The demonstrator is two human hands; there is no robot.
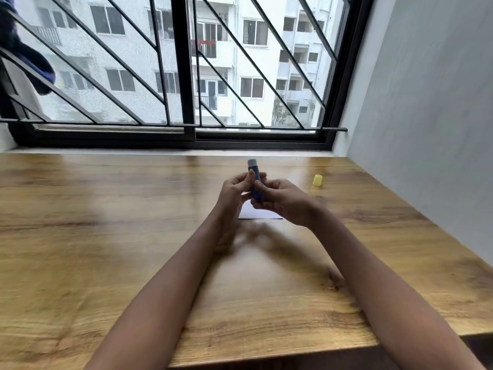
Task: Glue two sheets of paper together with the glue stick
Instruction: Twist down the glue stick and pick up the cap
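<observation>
A blue glue stick (254, 174) stands upright above the wooden table (106, 236), its pale tip uncovered. My left hand (234, 189) pinches its upper body and my right hand (280, 200) grips its lower end. Its yellow cap (317, 180) lies on the table to the right, apart from my hands. White paper (260, 213) lies flat under my hands, mostly hidden by them; I cannot tell how many sheets there are.
A barred window (186, 76) runs along the table's far edge. A grey wall (426, 116) bounds the table on the right. The table's front edge (293, 353) lies under my forearms. A dark cloth (24, 54) hangs at the upper left.
</observation>
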